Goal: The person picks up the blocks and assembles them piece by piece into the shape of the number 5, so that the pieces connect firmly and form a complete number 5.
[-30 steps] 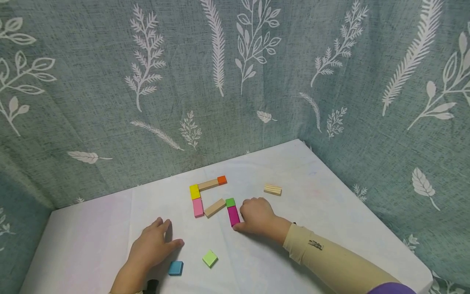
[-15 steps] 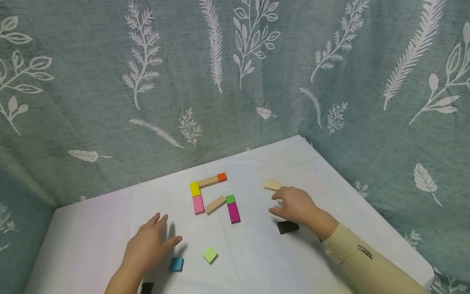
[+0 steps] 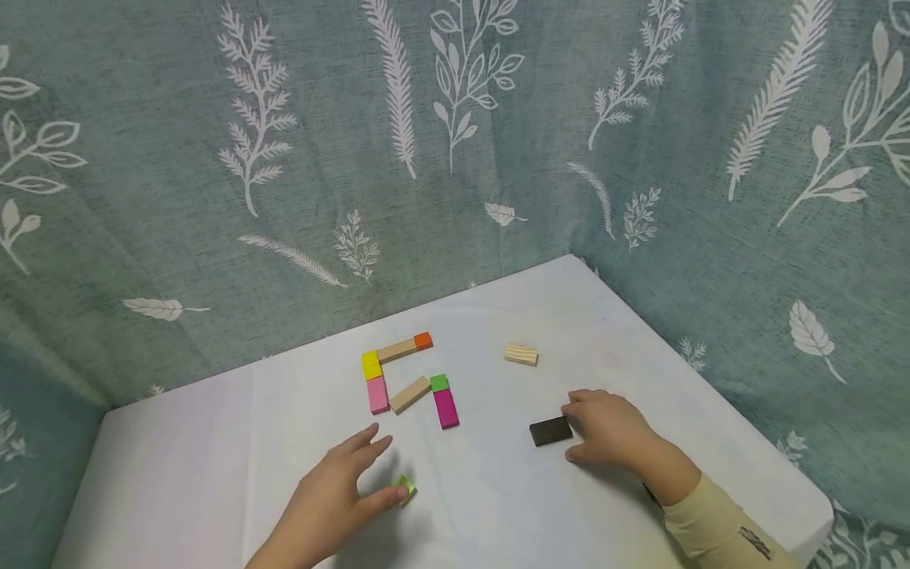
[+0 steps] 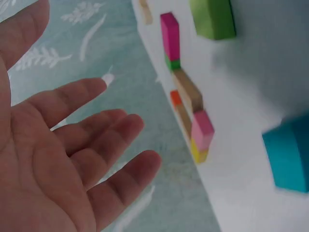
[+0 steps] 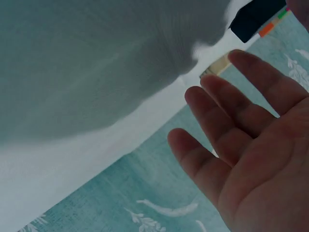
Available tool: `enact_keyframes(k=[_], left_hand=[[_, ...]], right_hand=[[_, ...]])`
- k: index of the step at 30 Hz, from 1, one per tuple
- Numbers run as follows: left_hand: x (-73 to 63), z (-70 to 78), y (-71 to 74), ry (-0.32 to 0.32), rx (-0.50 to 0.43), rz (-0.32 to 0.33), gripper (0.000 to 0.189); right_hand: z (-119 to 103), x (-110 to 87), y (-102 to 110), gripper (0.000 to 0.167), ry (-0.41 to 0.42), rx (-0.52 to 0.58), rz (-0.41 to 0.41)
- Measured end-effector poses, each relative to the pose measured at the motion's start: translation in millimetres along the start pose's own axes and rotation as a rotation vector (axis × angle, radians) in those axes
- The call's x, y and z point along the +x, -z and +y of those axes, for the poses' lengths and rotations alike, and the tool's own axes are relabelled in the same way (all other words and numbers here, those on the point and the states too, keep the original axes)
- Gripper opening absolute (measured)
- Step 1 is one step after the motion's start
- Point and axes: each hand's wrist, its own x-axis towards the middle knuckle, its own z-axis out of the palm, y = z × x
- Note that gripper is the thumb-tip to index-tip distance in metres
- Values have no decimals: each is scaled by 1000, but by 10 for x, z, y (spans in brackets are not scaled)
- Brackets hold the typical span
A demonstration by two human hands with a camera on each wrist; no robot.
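My left hand (image 3: 337, 494) hovers with spread fingers above the lime green block (image 3: 404, 488), its thumb overlapping that block in the head view. A blue block (image 4: 288, 157) shows at the right of the left wrist view; in the head view the left hand hides it. My right hand (image 3: 614, 435) is beside a black block (image 3: 550, 431), thumb and fingers apart around its right end and holding nothing. Farther back, a row of blocks bends across the cloth: orange (image 3: 423, 341), plain wood (image 3: 396, 350), yellow (image 3: 372, 365), pink (image 3: 377, 394), wood (image 3: 410, 394), green (image 3: 439, 382) and magenta (image 3: 446, 408).
A striped wooden block (image 3: 521, 354) lies apart at the back right of the white-covered table (image 3: 192, 466). A green leaf-patterned curtain (image 3: 313, 158) encloses the table's back and sides.
My right hand has left the magenta block and moved right to the black block, which now shows. My left hand has shifted right, from near the blue block to over the lime green one.
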Motion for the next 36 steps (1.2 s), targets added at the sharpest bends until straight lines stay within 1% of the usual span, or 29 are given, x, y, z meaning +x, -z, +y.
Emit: enact_keyframes(k=[2, 4, 7, 9, 12, 14, 16, 17, 19, 20, 22, 23, 25, 27, 29, 30, 33, 36], left_hand=[[42, 104, -84, -11, 12, -13, 72], [99, 224, -170, -31, 25, -43, 72], [229, 464, -285, -104, 59, -96, 72], [343, 640, -353, -168, 87, -111, 71], [559, 876, -447, -249, 145, -101, 69], [741, 1001, -502, -274, 176, -59, 67], [965, 1115, -549, -255, 203, -2, 66], [1089, 1173, -573, -228, 213, 28, 66], [1357, 1283, -633, -148, 233, 79, 66], [1496, 1338, -668, -97, 244, 85, 66], [1747, 1435, -760, 6, 271, 78, 71], [1855, 1474, -817, 53, 297, 63, 75], [2030, 1536, -933, 121, 348, 37, 84], [2135, 1589, -1038, 158, 401, 21, 93], [2198, 1630, -1129, 171, 455, 25, 99], [2216, 1650, -1165, 174, 466, 34, 99], [2254, 1697, -1244, 176, 499, 73, 93], [2285, 1738, -1290, 177, 500, 98, 84]], right_hand=[[54, -18, -3, 62, -13, 1, 10], [109, -40, 10, 63, -34, 7, 27], [194, -82, 37, 64, -76, 24, 66], [245, -115, 54, 64, -100, 49, 85], [309, -162, 57, 64, -122, 83, 95], [335, -192, 55, 64, -126, 97, 105], [348, -215, 52, 64, -131, 111, 130], [347, -226, 53, 63, -132, 116, 146], [334, -247, 54, 62, -135, 137, 182], [323, -256, 52, 62, -139, 148, 199], [294, -276, 46, 61, -138, 168, 225], [276, -286, 42, 61, -135, 178, 236], [244, -305, 27, 60, -128, 194, 249], [218, -324, 8, 60, -122, 209, 251], [207, -347, -9, 60, -122, 228, 247], [208, -361, -14, 59, -125, 237, 246], [242, -410, -15, 57, -130, 252, 258], [302, -449, -6, 56, -126, 253, 271]])
